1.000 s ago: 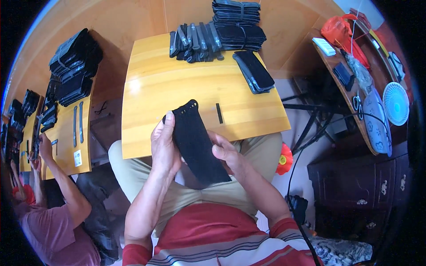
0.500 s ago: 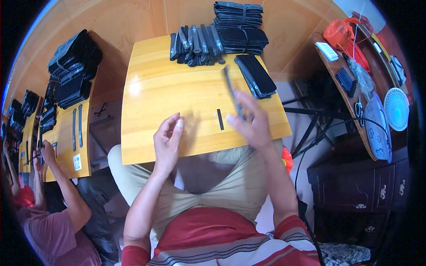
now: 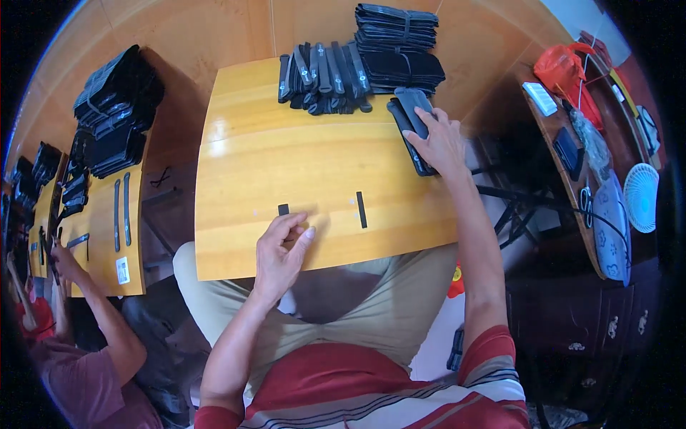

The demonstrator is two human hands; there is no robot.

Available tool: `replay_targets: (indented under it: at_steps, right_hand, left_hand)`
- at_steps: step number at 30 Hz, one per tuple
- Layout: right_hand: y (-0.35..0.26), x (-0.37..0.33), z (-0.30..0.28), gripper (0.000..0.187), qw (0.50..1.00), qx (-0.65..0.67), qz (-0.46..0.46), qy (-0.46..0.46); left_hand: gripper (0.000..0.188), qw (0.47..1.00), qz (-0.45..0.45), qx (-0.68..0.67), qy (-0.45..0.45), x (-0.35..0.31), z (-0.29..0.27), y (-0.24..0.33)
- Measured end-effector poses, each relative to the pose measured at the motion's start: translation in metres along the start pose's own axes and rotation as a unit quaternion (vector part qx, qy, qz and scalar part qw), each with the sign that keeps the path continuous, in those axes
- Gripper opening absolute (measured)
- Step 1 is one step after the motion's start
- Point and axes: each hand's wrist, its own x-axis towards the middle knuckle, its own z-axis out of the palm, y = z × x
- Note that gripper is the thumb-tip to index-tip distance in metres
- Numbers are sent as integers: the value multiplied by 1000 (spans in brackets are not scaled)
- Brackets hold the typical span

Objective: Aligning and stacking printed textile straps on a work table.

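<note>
My right hand [image 3: 441, 146] lies over the small pile of dark straps [image 3: 407, 146] at the table's right edge, thumb and fingers spread. Beneath its fingertips is a dark grey strap [image 3: 411, 104] on top of that pile. My left hand [image 3: 281, 256] is at the front of the table, fingers loosely bent and thumb apart, gripping nothing that I can see. Just beyond its fingers shows a short black strip [image 3: 284, 209], its lower part hidden by the hand. Another short black strip [image 3: 361, 209] lies on the wood between my hands.
At the back of the yellow table [image 3: 243, 164] are a row of grey-black straps [image 3: 325, 77] and tied black bundles [image 3: 396, 46]. On the left, a co-worker's arm [image 3: 107, 307] works at another table with stacked straps [image 3: 114, 114]. A side shelf [image 3: 547, 125] holds a light-coloured basket [image 3: 641, 198].
My right hand has carried a grey strap away to the far right, onto the pile. The left hand has come slightly nearer the front edge, and a second short black strip now shows by it.
</note>
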Motion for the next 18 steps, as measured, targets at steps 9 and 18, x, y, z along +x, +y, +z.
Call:
replay_targets:
  at_steps: [9,18]
  right_hand:
    - [7,12,11,64,999,-19,4,-39]
    - [15,7,35,62,998,-29,10,-54]
  left_hand:
    - [30,1000,14,6,-7,1,0,-1]
    - [29,998,48,31,-17,0,-1,2]
